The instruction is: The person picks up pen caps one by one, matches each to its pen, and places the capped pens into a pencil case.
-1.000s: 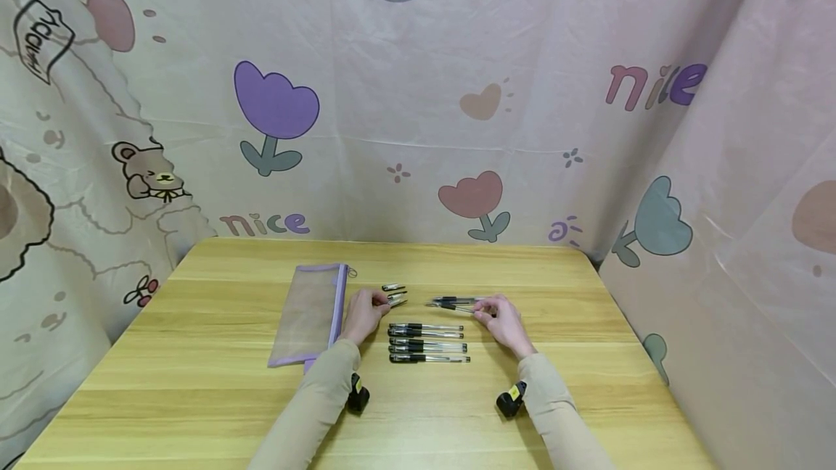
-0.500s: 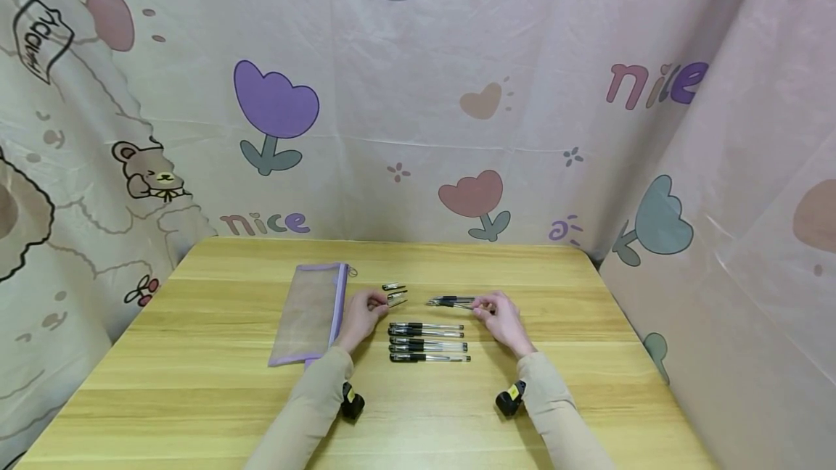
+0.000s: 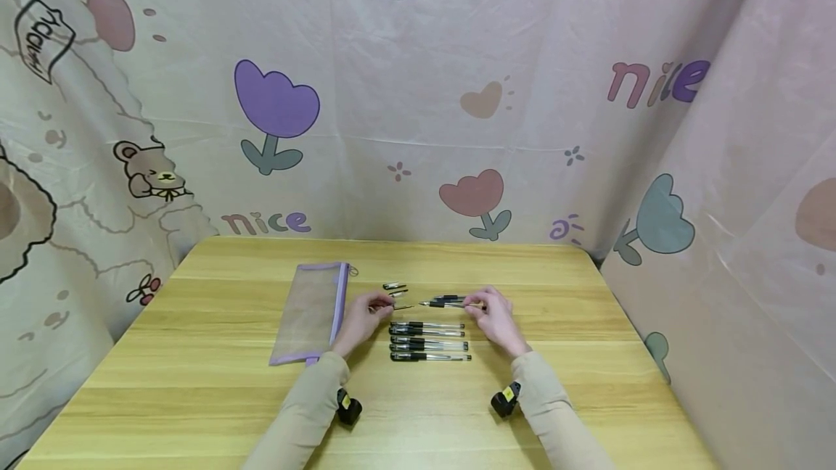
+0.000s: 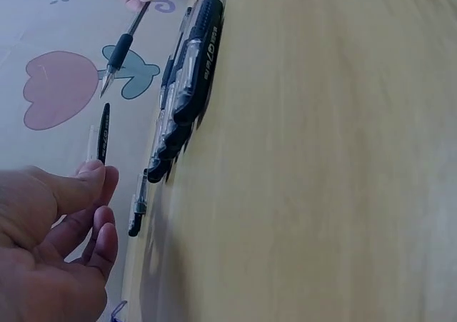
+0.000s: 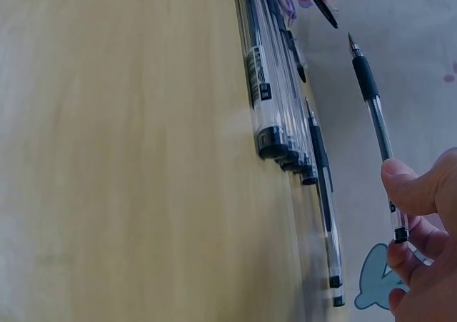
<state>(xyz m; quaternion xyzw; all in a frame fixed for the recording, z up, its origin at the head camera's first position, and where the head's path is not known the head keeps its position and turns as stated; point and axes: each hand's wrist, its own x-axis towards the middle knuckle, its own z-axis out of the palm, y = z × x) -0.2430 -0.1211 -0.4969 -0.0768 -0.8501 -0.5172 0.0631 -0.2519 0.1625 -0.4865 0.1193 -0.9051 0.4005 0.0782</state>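
My left hand pinches a black pen cap between thumb and fingertips, raised above the table. Facing it, my right hand grips an uncapped gel pen near its rear end. The pen's metal tip points at the cap, with a small gap between them. Two loose caps lie just beyond my left fingers. Other uncapped pens rest on the table beside the held one. A row of several capped pens with black grips and clear barrels lies nearer to me, between the wrists.
Left of my left hand lies a flat mesh zip pouch with purple edges. All of this is on a wood-grain table. A printed curtain hangs behind it and at both sides.
The held cap now sticks out clear of my left fingers, apart from the loose caps. My right hand has moved slightly left, bringing the pen's tip closer to the cap.
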